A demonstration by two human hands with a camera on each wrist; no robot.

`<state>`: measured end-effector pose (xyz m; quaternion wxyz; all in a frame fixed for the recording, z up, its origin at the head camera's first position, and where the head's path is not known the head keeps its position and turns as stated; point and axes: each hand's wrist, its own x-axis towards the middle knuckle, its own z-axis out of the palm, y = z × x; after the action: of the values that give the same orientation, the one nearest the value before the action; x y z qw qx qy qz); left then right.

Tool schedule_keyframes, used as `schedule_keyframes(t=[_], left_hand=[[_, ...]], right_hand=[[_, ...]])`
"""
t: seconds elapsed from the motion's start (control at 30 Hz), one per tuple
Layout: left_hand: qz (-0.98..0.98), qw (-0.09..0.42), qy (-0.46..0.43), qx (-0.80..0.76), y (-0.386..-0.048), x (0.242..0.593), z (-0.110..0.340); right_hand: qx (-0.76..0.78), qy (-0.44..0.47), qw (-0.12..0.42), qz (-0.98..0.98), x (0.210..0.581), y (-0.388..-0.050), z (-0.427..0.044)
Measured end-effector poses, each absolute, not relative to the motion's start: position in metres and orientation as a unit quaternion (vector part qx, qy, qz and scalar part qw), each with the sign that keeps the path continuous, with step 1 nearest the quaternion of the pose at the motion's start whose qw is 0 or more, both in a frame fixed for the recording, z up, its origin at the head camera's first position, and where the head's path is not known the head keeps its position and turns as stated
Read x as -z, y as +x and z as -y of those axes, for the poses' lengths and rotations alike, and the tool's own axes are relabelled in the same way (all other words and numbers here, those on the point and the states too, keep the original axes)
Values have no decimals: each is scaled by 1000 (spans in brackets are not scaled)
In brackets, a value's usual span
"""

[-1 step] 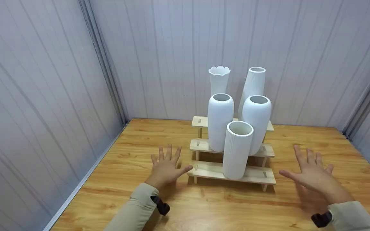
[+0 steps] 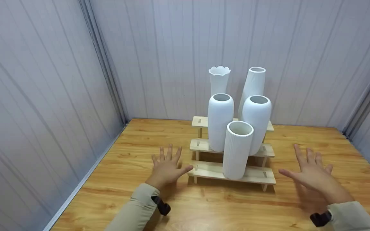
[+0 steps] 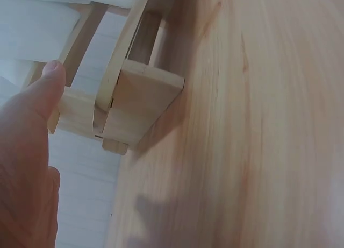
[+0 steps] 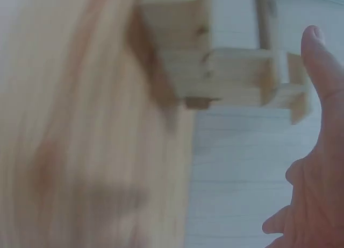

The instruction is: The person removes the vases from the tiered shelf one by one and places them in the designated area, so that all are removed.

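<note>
White vases stand upright on a three-tier wooden stand [image 2: 209,168]. A ribbed cylinder vase [image 2: 236,157] is on the lowest tier. Behind it are a rounded vase on the left [image 2: 220,125] and another rounded vase on the right [image 2: 258,118], both on the middle tier. At the back rise a scallop-rimmed vase [image 2: 219,83] and a tapered vase [image 2: 254,83], their lower parts partly hidden. My left hand [image 2: 165,170] hovers left of the stand, fingers spread, thumb towards the lowest tier. Farther off on the right, my right hand [image 2: 315,176] is likewise spread, holding nothing.
The stand sits on a wood-grain table [image 2: 114,192]. Pale panelled walls [image 2: 159,57] close in the back and both sides. A black band device [image 2: 161,205] is on the left sleeve's wrist, and another [image 2: 321,219] on the right.
</note>
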<state>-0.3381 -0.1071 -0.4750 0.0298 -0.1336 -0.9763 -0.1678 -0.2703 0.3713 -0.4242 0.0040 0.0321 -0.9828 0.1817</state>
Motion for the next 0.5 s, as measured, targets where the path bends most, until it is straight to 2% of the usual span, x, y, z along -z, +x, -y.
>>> schedule_keyframes(t=[0.5], left_hand=[[962,20,-133,239,-333,499,74]], right_hand=[[-303,59,99,946,415,-265,-309]])
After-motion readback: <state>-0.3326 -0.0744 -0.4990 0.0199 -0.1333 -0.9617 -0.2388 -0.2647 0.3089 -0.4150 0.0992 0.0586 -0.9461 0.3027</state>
